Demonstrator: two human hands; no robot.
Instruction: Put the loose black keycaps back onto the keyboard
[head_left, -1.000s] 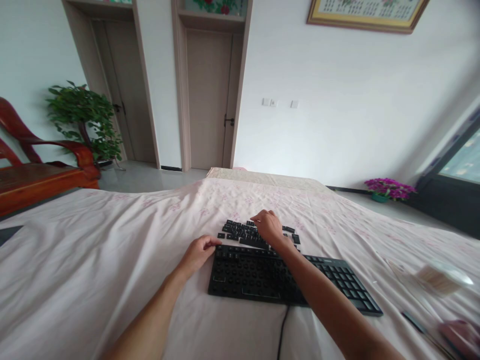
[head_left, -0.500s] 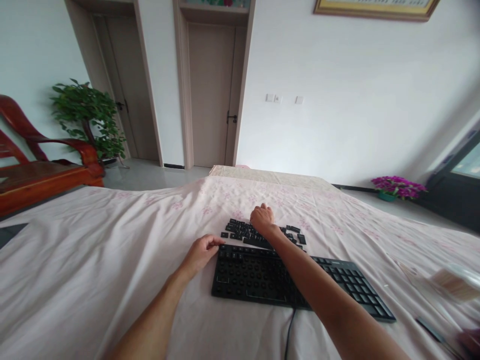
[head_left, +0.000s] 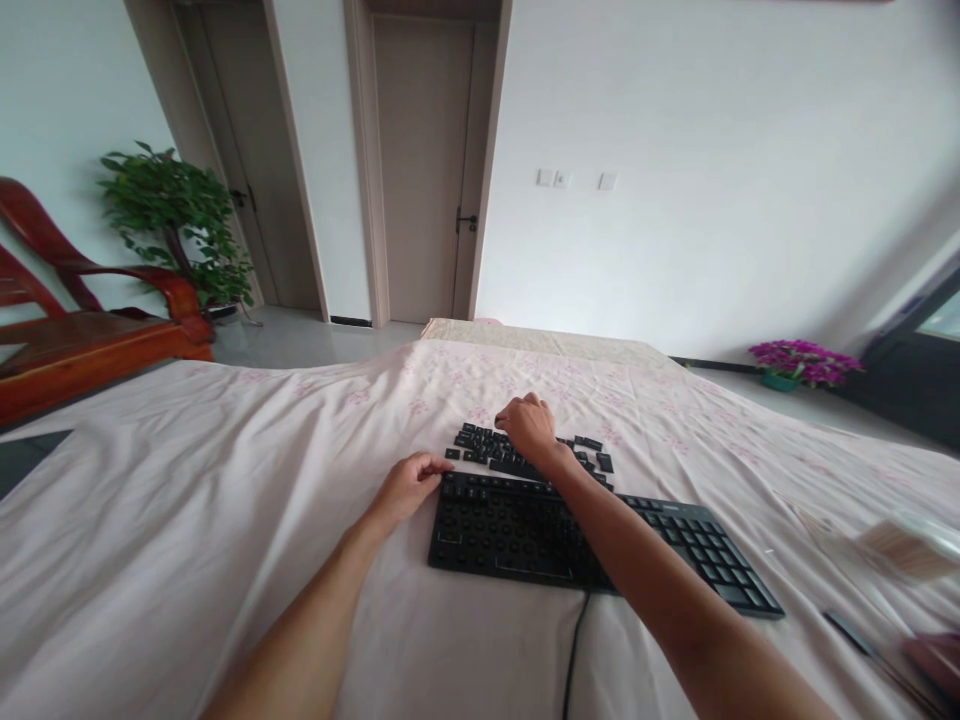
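A black keyboard (head_left: pixel 495 530) lies on the pink flowered cloth, many of its left keycaps off and its right-hand keys in place. Loose black keycaps (head_left: pixel 517 466) are spread just beyond its far edge. My left hand (head_left: pixel 411 486) rests at the keyboard's far left corner, fingers pressed together; whether something small is between them is hidden. Over the loose keycaps is my right hand (head_left: pixel 529 425), fingers curled, with a small dark keycap (head_left: pixel 500 422) at the fingertips. My right forearm crosses above the keyboard and hides part of it.
A clear container of cotton swabs or sticks (head_left: pixel 911 548) is at the right, with a thin dark tool (head_left: pixel 847 632) nearer. The keyboard cable (head_left: pixel 576 650) runs toward me. A dark flat object (head_left: pixel 30 458) lies far left, near a wooden chair (head_left: pixel 105 330).
My right hand has shifted slightly left over the keycaps, and a dark keycap now shows at its fingertips. My left hand stays at the keyboard's corner. The camera view has tilted down slightly.
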